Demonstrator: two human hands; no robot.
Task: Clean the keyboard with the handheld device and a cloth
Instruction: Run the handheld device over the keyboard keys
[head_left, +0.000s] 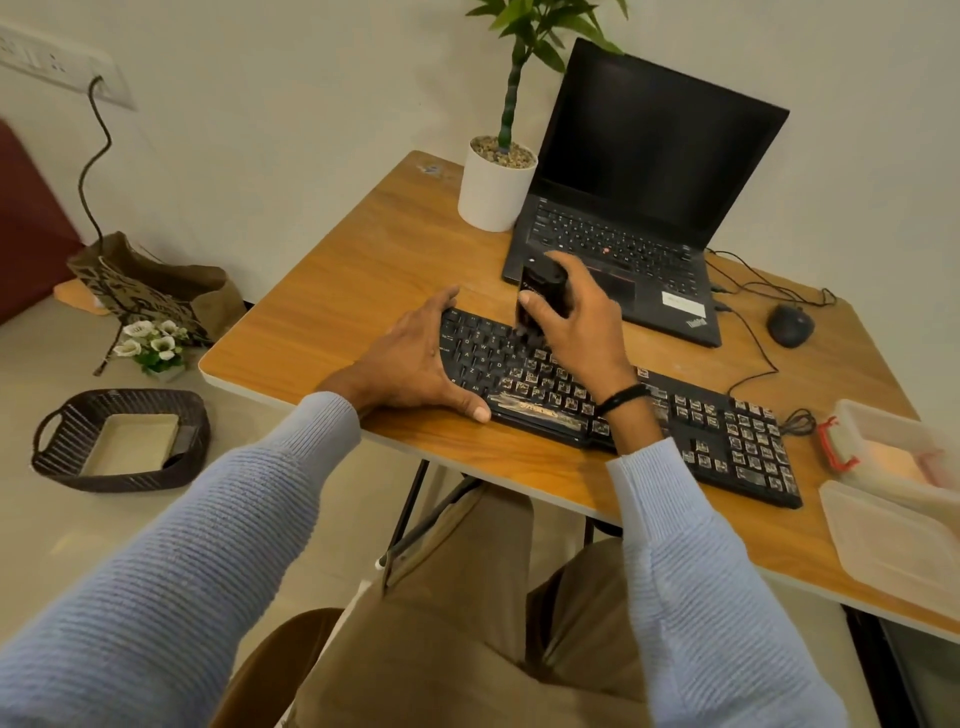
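Note:
A black keyboard (717, 436) lies slanted across the wooden table (363, 270), many of its keys speckled with pale debris. My left hand (415, 358) grips the keyboard's left end, thumb along its front edge and fingers at its back corner. My right hand (571, 317) holds a black handheld device (540, 286) upright, its lower end down on the upper key rows. No cloth can be seen.
A black laptop (639, 182) stands open behind the keyboard, with a white plant pot (493, 192) to its left and a black mouse (789, 325) with cables to its right. Clear plastic containers (893, 525) sit at the right edge. A dark basket (122, 441) is on the floor.

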